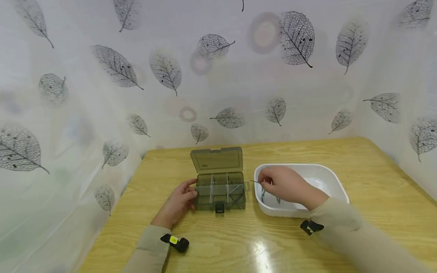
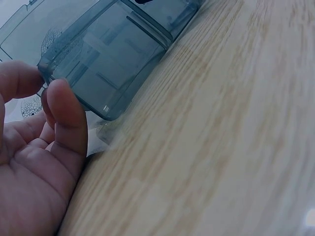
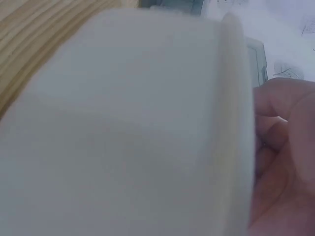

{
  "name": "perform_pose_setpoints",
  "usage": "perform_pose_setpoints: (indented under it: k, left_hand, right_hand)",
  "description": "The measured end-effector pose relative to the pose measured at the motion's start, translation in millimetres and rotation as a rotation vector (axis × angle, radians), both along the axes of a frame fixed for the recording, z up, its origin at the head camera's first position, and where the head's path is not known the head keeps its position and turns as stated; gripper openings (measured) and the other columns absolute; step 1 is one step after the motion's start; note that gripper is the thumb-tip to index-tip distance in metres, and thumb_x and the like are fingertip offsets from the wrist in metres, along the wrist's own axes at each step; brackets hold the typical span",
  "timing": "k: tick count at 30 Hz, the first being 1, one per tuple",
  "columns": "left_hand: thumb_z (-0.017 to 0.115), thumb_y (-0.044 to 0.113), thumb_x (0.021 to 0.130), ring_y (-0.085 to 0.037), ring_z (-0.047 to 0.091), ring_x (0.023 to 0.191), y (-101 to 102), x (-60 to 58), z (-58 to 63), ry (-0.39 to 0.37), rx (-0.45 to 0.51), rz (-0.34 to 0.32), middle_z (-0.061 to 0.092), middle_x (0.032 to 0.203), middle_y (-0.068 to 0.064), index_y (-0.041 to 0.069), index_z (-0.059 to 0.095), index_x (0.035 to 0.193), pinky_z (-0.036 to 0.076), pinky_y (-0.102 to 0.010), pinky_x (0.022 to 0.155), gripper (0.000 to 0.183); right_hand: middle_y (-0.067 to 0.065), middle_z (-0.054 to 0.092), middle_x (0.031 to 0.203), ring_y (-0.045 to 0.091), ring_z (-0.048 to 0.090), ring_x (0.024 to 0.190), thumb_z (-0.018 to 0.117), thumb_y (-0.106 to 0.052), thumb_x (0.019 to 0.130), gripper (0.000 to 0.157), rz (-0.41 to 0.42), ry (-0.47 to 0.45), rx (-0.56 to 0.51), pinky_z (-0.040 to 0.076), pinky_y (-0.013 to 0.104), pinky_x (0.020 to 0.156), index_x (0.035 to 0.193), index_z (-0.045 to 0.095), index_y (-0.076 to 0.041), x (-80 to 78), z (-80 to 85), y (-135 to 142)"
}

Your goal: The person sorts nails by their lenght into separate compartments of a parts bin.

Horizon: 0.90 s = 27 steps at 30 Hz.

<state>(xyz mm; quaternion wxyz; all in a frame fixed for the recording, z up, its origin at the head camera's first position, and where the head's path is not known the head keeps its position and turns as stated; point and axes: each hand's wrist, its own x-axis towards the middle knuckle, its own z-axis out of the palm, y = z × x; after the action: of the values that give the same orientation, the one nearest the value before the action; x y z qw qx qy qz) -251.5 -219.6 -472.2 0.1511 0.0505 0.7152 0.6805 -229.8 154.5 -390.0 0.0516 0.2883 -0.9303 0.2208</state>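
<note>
While the left hand (image 1: 178,201) pinches the left side of the open box (image 1: 204,205), the right hand's (image 1: 288,184) grip is clamped on a nail (image 1: 254,181) at the white tub's (image 1: 276,211) left rim, apparently mid-transfer, so the next move calls for carrying it left.

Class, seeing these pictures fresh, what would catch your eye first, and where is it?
A newcomer would probably notice the dark leaf prints on the pale sheet behind the wooden table first. Next comes the smoky divided case, its lid raised, left of the white tub in the head view. The right hand, above the tub, pinches a thin piece.
</note>
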Motion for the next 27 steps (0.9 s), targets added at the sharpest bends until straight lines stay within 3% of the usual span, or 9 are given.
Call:
perform_pose_setpoints:
  k: [13, 21, 27]
  left_hand:
    - [0.052, 0.004, 0.102, -0.021, 0.049, 0.079, -1.1, 0.5, 3.0, -0.003, -0.012, -0.008, 0.047, 0.107, -0.011, 0.007, 0.036, 0.154, 0.052, -0.032, 0.065, 0.055]
    - [0.053, 0.005, 0.101, -0.022, 0.050, 0.079, -2.0, -0.1, 3.1, 0.000, -0.004, -0.008, 0.048, 0.106, -0.011, 0.007, 0.037, 0.153, 0.052, -0.032, 0.065, 0.054]
    - [0.055, 0.007, 0.101, -0.021, 0.050, 0.079, -2.4, 0.8, 3.1, 0.003, -0.016, -0.020, 0.048, 0.106, -0.010, 0.007, 0.036, 0.154, 0.052, -0.032, 0.066, 0.056]
  right_hand:
    - [-0.008, 0.058, 0.077, 0.012, 0.049, 0.063, 0.061, -0.017, 0.097, 0.016, -0.127, -0.129, -0.002, 0.043, 0.033, 0.060, 0.107, 0.073, -0.013, -18.9, -1.1, -60.3]
    - [-0.005, 0.067, 0.094, 0.012, 0.059, 0.078, 0.063, -0.021, 0.099, 0.020, -0.194, -0.156, -0.013, 0.053, 0.036, 0.072, 0.114, 0.074, -0.013, -27.9, -4.3, -77.8]
    - [-0.002, 0.068, 0.104, 0.017, 0.062, 0.095, 0.062, -0.023, 0.099, 0.024, -0.201, -0.179, -0.018, 0.053, 0.040, 0.082, 0.119, 0.073, -0.013, -25.0, -2.1, -75.9]
